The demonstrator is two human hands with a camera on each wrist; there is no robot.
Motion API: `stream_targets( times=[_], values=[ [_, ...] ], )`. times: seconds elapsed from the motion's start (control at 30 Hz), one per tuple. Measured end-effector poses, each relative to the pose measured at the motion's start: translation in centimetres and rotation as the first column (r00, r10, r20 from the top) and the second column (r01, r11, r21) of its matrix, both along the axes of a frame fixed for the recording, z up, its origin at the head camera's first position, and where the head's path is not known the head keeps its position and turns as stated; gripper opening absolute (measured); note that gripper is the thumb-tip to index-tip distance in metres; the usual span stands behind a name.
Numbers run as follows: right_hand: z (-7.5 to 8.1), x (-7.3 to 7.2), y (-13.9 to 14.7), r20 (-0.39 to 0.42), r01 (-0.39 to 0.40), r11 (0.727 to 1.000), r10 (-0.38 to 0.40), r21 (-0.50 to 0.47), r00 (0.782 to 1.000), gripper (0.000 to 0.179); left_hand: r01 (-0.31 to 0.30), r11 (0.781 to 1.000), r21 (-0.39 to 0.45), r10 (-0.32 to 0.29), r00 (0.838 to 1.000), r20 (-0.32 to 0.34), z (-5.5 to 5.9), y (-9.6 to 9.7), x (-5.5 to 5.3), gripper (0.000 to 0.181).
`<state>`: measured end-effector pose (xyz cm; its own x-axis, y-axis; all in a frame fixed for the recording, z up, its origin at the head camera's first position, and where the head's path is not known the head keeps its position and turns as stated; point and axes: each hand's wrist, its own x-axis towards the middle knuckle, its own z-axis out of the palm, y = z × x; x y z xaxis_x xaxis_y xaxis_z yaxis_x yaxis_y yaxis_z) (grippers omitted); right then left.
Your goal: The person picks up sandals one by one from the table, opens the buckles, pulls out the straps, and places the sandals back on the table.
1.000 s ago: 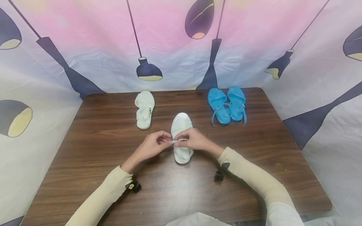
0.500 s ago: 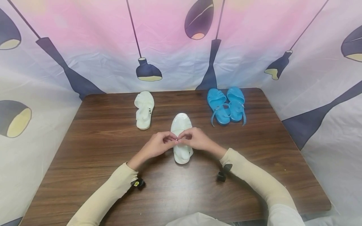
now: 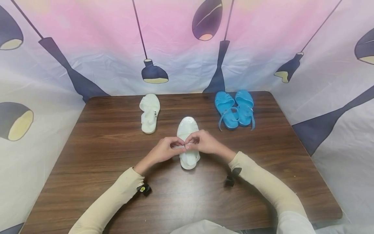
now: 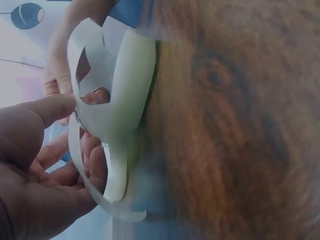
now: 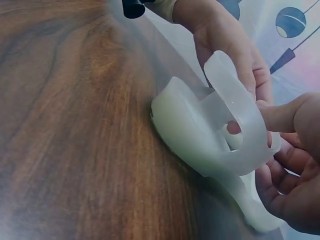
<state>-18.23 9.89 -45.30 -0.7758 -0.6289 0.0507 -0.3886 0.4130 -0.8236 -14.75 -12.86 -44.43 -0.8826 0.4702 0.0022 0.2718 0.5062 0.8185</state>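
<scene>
In the head view, we cannot read the yellow mark (image 3: 142, 189); the white sandal (image 3: 188, 125) lies at our twelve o'clock, and left hand (image 3: 164, 149) and right hand (image 3: 204, 142) meet over it, one second ago nearer nine o'clock. Both wrist views show fingers (image 4: 56, 107) pinching the strap (image 4: 73, 65).

The head view looks from above the near side of the nearer white sandal (image 3: 188, 128), facing forward and down, far enough back to take in most of the table (image 3: 187, 198) around it and the printed cloth (image 3: 114, 61) beyond; the left wrist view sits low and close at the sandal's left, rolled sideways, facing past it toward the right hand (image 3: 205, 143); the right wrist view looks from its right, also close and rolled, toward the left hand (image 3: 163, 150); both wrist views share the sandal.
</scene>
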Motion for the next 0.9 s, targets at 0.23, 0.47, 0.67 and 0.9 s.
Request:
stream_targets(
  times=[0.23, 0.47, 0.67, 0.9],
  values=[
    [0.43, -0.02, -0.11, 0.006, -0.007, 1.0, 0.007, 0.019, 1.0, 0.014, -0.038, 0.999, -0.001, 0.038, 0.999, -0.012, -0.24, 0.44, 0.22, 0.018],
    [0.92, 0.54, -0.26, -0.026, 0.029, 0.998, -0.027, 0.064, 0.999, 0.011, -0.117, 0.993, -0.007, 0.116, 0.99, -0.084, -0.51, 0.45, 0.79, 0.017],
    [0.64, 0.66, -0.32, -0.025, 0.062, 0.996, -0.06, 0.064, 0.998, 0.008, -0.141, 0.99, -0.002, 0.14, 0.984, -0.111, -0.74, 0.62, 0.99, 0.015],
    [0.34, 0.14, 0.32, -0.005, 0.074, 0.997, -0.074, 0.032, 0.997, 0.007, -0.154, 0.988, 0.012, 0.155, 0.979, -0.13, -0.85, 0.54, 0.73, 0.014]
  ],
)
